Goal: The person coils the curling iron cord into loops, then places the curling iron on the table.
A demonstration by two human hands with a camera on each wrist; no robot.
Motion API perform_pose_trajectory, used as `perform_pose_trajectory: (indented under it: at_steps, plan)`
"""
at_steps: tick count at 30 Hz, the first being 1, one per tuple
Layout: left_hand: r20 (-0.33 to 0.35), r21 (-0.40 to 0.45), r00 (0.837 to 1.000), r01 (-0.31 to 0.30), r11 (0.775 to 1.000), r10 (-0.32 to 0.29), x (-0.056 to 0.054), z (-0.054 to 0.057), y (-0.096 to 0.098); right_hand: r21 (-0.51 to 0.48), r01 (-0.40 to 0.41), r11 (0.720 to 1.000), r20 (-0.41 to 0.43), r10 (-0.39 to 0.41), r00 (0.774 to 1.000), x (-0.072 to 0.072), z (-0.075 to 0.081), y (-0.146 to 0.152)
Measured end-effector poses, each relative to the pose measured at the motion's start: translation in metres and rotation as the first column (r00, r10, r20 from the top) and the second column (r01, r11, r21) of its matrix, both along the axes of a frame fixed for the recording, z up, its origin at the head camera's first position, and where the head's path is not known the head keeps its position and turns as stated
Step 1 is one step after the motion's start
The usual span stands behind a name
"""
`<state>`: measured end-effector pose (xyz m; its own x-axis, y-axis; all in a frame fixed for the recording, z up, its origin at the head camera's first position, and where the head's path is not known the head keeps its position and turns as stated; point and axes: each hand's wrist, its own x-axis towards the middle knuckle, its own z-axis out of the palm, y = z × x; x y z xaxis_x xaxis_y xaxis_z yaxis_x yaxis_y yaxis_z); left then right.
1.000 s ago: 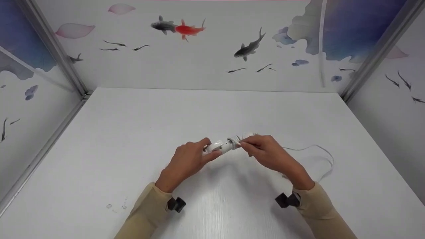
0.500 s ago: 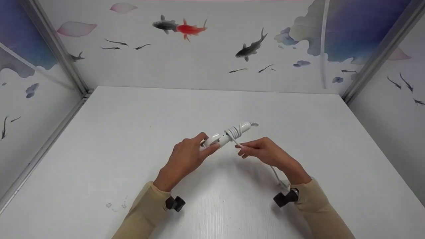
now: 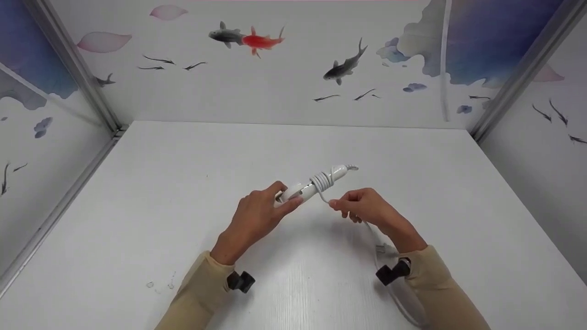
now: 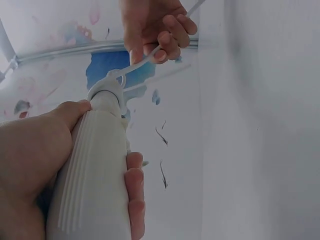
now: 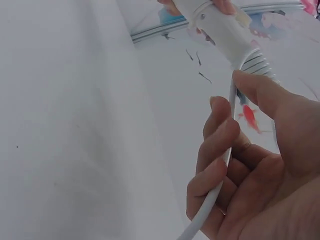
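My left hand grips a long, rounded white corded appliance over the table, tilted with its far end up to the right. Its kind does not show clearly. Several turns of white cord wrap around its middle. In the left wrist view, the appliance's ribbed body lies between thumb and fingers. My right hand stands just right of the coils and pinches the cord's free length. In the right wrist view, that cord runs from the thumb tip through the curled fingers.
A plug hangs by the right wrist, and the loose cord loops down toward the front of the white table. Printed panels with fish stand at the back and both sides. Black wrist cameras sit on both sleeves.
My right hand has drawn the cord from the coils' far side round to the near side. The appliance's far end has risen, and the loose cord has swung from the right toward the front.
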<state>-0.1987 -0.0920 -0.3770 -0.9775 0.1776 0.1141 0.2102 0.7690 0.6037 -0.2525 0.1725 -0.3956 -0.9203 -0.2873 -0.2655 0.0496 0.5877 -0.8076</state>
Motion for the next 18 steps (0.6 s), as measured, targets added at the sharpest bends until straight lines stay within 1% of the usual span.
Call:
perform_pose_trajectory:
  at_steps: [2,5,9,11,13,16,18]
  plan:
    - [0.007,0.003,1.000,0.022,1.000,-0.022,0.001,0.000,0.001,0.032,0.028,0.999,-0.018,-0.027,0.999,0.000,-0.002,0.000]
    - [0.023,0.014,0.998,0.054,0.998,-0.054,0.002,0.001,0.001,0.061,0.051,0.997,-0.067,-0.047,0.997,-0.001,-0.005,0.000]
    - [0.039,0.028,0.995,0.091,0.995,-0.092,0.003,0.002,0.000,0.038,0.069,0.997,-0.133,-0.064,0.989,-0.004,-0.009,0.001]
    - [0.041,0.030,0.994,0.099,0.995,-0.100,0.002,0.001,0.000,0.018,0.064,0.998,-0.160,-0.060,0.985,-0.005,-0.010,0.000]
    - [0.039,0.032,0.993,0.108,0.994,-0.109,0.002,0.001,-0.001,-0.014,0.060,0.998,-0.167,-0.061,0.984,-0.006,-0.012,0.000]
    - [0.041,0.040,0.990,0.130,0.991,-0.132,0.002,0.001,-0.002,-0.050,0.016,0.999,-0.179,-0.024,0.983,-0.009,-0.013,-0.001]
    - [0.046,0.040,0.988,0.147,0.988,-0.149,0.002,0.000,-0.003,-0.051,-0.010,0.999,-0.184,0.001,0.983,-0.012,-0.013,-0.001]
